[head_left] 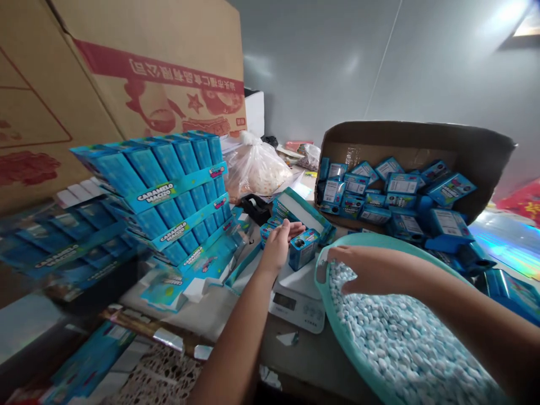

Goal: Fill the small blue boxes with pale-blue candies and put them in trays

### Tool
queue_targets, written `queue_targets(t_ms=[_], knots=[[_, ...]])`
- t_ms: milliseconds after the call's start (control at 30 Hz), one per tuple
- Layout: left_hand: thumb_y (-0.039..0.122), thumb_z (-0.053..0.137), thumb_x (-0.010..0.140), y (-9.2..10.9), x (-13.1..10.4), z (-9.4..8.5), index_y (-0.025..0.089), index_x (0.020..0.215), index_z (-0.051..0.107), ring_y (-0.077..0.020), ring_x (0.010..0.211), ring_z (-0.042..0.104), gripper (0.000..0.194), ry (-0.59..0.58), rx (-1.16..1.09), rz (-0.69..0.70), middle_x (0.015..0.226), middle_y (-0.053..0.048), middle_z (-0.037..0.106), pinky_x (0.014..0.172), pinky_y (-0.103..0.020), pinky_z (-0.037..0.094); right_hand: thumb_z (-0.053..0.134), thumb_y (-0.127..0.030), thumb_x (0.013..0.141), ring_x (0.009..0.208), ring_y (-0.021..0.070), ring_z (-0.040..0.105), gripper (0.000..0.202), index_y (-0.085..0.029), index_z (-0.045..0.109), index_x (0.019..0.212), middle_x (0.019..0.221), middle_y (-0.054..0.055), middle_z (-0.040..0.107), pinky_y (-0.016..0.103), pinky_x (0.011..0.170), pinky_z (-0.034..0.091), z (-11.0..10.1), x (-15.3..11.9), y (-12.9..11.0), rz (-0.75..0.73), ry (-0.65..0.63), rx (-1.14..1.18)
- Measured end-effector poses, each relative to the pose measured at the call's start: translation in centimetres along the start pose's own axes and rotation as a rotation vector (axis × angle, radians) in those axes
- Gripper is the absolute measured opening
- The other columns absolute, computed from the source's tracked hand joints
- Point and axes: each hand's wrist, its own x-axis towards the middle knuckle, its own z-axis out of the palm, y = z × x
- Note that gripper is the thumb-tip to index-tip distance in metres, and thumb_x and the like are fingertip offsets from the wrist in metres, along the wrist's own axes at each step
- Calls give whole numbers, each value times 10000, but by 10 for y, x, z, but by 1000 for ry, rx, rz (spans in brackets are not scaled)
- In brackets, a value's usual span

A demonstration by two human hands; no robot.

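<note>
Before you, a small, upright blue box (302,257) sits at the white scale (297,312). On your right, the teal basin (379,240) holds a broad heap of small, pale blue-and-white rounded pieces (392,332).

Packing workshop, cluttered

Place: packing workshop, judging by contents. Surface (211,309), one, crowded. Scale (299,312), digital, one. Basin (342,340), green, one, filled with pellets (400,332), pale blue and white. Trays (156,194), blue, stacked, printed "CARAMELO MAGICO", filled with boxes (181,154). Carton (476,152), open, holding loose packs (403,183). Shipping carton (169,34), large, red-printed. Wall (320,56), plain grey.
</note>
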Motion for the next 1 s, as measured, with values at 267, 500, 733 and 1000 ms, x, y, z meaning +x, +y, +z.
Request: queue_targets(t_ms=[267,500,733,1000], knots=[[700,466,880,-2,3,-4,143,1077,708,-306,1134,659,639,-25,80,-23,1142,-161,734,994,-444,479,749,-275,745,876,255,646,335,-197,677,1062,1048,93,709,316,672,405,11,-3,3,71,-109,37],[389,722,814,-2,-1,-4,227,1177,709,-263,1194,607,398,-158,233,-40,1262,-90,677,1037,-354,443,663,-212,806,747,206,628,254,-165,713,1050,900,73,737,288,589,326,0,-4,-11,113,-223,-25],[332,683,832,3,-9,-10,243,1283,659,-221,1057,642,460,-165,336,-85,1105,-79,689,951,-338,479,632,-194,776,699,186,575,222,-166,730,973,873,70,728,289,557,271,1,-4,-8,81,-181,-71],[443,668,834,14,-15,-12,262,1460,472,-178,817,672,681,-73,318,-36,969,-47,735,696,-272,500,631,-200,745,654,154,518,225,-191,732,946,820,31,707,270,557,297,-3,-2,-3,93,-149,-5]])
